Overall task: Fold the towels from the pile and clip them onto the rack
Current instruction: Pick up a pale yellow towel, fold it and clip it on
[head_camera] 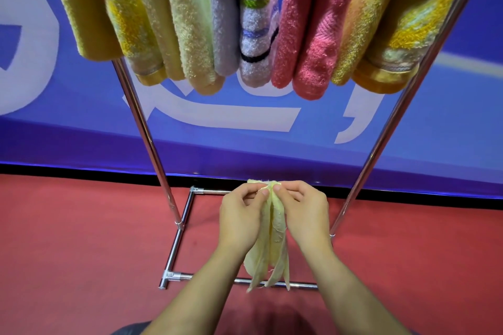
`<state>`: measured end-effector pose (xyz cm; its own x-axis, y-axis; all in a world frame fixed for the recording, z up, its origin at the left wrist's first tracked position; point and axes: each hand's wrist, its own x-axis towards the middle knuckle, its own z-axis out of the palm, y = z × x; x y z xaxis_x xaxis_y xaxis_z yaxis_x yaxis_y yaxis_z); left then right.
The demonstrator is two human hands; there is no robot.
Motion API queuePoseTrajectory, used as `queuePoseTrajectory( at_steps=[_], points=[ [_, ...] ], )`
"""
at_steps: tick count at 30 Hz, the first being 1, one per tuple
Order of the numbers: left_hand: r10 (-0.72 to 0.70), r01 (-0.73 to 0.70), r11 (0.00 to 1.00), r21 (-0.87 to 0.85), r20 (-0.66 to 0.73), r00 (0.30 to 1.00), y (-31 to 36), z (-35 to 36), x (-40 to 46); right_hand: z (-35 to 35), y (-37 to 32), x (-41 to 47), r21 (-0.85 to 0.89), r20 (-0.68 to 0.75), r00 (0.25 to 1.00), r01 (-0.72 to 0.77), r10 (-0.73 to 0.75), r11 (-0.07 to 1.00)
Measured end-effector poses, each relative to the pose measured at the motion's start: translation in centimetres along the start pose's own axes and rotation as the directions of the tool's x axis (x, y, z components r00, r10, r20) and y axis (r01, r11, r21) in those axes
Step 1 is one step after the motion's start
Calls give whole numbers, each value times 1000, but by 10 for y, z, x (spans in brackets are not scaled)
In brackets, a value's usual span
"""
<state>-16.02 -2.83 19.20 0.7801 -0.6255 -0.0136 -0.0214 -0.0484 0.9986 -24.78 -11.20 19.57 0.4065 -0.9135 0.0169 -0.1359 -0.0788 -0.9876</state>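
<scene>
A small pale yellow towel hangs folded between my two hands, above the red floor and inside the rack's base. My left hand pinches its top edge from the left. From the right, my right hand pinches the same edge, and the thumbs nearly meet. The towel's loose ends dangle down past my wrists. Several folded towels hang from the top of the chrome rack: mustard, yellow, lavender striped, pink and orange-yellow. No clips show.
The rack's two slanted chrome uprights and its rectangular base frame surround my hands. A blue banner with white lettering stands behind the rack. Red carpet covers the floor. The towel pile is out of view.
</scene>
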Motion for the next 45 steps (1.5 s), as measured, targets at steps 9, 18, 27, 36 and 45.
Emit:
queuePoseTrajectory(
  at_steps=[9, 18, 27, 36, 45],
  points=[
    [-132, 188, 920, -344, 180, 975, 15, -3, -5, -2, -6, -4, 109, 147, 988, 23, -39, 994],
    [-144, 168, 965, -202, 130, 981, 17, -19, 11, -9, -1, 3, 5, 53, 993, 107, -107, 994],
    [182, -260, 781, 568, 191, 965, -11, -56, 25, -23, -4, 7, 111, 52, 996, 70, -76, 991],
    [49, -254, 773, 581, 345, 937, -19, -45, 21, -26, -10, 5, 270, 67, 991, 98, -120, 958],
    [-9, -251, 646, 721, 336, 942, -9, -58, 20, -37, -12, 10, 268, -29, 997, 83, -78, 960]
  ],
)
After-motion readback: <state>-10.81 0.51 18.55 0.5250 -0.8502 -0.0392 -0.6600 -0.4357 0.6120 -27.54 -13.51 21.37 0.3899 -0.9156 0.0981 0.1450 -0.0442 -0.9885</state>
